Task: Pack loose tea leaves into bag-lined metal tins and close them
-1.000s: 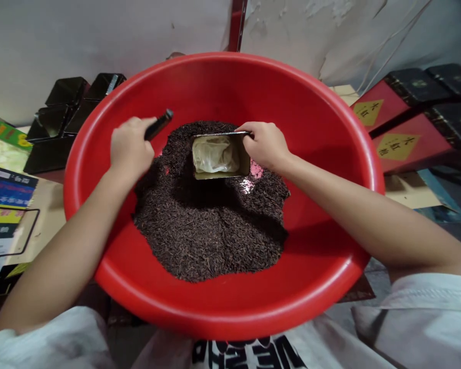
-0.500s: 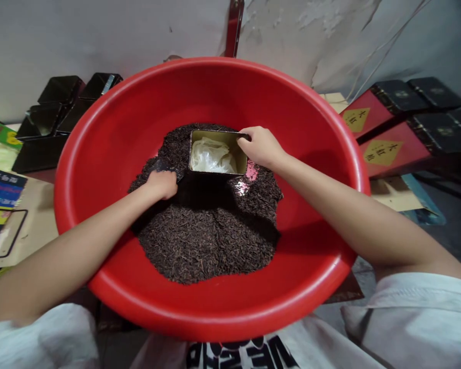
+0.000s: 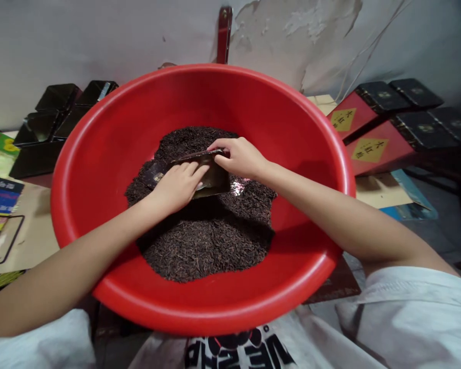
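Both my hands are at a rectangular tea tin [image 3: 218, 179], which sits tilted on a heap of dark loose tea leaves [image 3: 211, 251] in a large red plastic basin [image 3: 200, 305]. My right hand [image 3: 242, 158] grips the tin's upper right rim, thumb at the opening and fingers behind. My left hand [image 3: 182, 185] lies over the left side of the mouth, fingers stretched and slightly apart, reaching into it. A sliver of pale plastic liner shows beneath those fingers; the rest is hidden. Beside the tin on the left, a dark lid [image 3: 153, 173] rests on the tea.
Black open tins [image 3: 34, 128] stand left of the basin. To the right are several red boxes [image 3: 372, 148] with black tops and yellow diamond labels. Behind rises a peeling wall [image 3: 138, 36]. A printed packet [image 3: 2, 197] lies on the table at left.
My left hand has moved from the tea at the lid up and right onto the tin's mouth. The tin has tipped, so its opening looks narrower and the liner is mostly covered.
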`<state>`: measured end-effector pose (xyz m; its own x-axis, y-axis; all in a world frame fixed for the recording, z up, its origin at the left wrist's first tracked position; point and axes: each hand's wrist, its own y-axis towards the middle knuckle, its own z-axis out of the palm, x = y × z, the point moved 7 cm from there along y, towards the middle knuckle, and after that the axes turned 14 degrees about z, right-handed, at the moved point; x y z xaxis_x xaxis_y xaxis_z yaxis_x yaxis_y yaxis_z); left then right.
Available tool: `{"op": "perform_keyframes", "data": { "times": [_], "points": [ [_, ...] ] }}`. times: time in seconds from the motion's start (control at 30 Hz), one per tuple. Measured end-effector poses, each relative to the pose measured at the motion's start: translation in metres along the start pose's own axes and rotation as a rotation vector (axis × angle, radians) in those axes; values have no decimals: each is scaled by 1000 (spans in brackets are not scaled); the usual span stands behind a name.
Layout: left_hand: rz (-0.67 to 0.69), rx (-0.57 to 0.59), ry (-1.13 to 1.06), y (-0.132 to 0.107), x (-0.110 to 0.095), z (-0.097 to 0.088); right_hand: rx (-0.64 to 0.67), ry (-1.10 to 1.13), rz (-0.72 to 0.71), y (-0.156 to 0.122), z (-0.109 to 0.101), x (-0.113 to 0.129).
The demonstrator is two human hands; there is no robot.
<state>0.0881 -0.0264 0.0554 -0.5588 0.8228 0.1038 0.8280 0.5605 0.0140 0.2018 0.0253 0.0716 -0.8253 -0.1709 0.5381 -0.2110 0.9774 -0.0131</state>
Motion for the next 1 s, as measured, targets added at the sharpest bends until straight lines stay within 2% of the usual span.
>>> {"op": "perform_keyframes", "data": {
  "times": [0.07,0.13,0.2,0.27,0.43,0.47,0.53,0.57,0.63,0.7,0.77,0.8,0.83,0.93,0.97,1.0],
  "points": [
    [-107,128,62,3,3,8,29,-24,25,-4,1,2],
    [-129,229,81,3,5,12,37,-40,56,-6,2,2],
    [-101,201,75,3,8,10,11,-52,87,-6,2,1],
    [-39,-2,37,3,9,0,-29,-65,120,-3,0,-3],
    [170,-750,-24,-19,0,-39,-115,-139,261,7,-5,-22],
    [201,-856,-21,-25,-4,-43,-140,-152,273,8,-7,-23],
    [271,-957,-32,-30,-13,-48,-188,-178,265,9,-8,-22],
    [317,-959,-41,-31,-19,-48,-202,-186,253,8,-8,-21],
    [430,-874,-60,-28,-36,-46,-215,-171,220,8,-7,-20],
    [545,-692,-115,-23,-53,-38,-228,-105,185,8,-5,-20],
    [590,-510,-227,-18,-62,-30,-245,3,161,9,-5,-23],
    [559,-481,-297,-17,-60,-30,-259,59,153,10,-5,-26],
    [470,-509,-359,-15,-51,-32,-276,106,149,11,-5,-28],
    [-32,-710,-412,-20,2,-39,-330,167,120,11,-5,-29],
    [-187,-725,-396,-23,19,-38,-339,166,107,11,-5,-29],
    [-293,-687,-391,-25,34,-35,-344,163,96,10,-5,-28]
  ]
}}
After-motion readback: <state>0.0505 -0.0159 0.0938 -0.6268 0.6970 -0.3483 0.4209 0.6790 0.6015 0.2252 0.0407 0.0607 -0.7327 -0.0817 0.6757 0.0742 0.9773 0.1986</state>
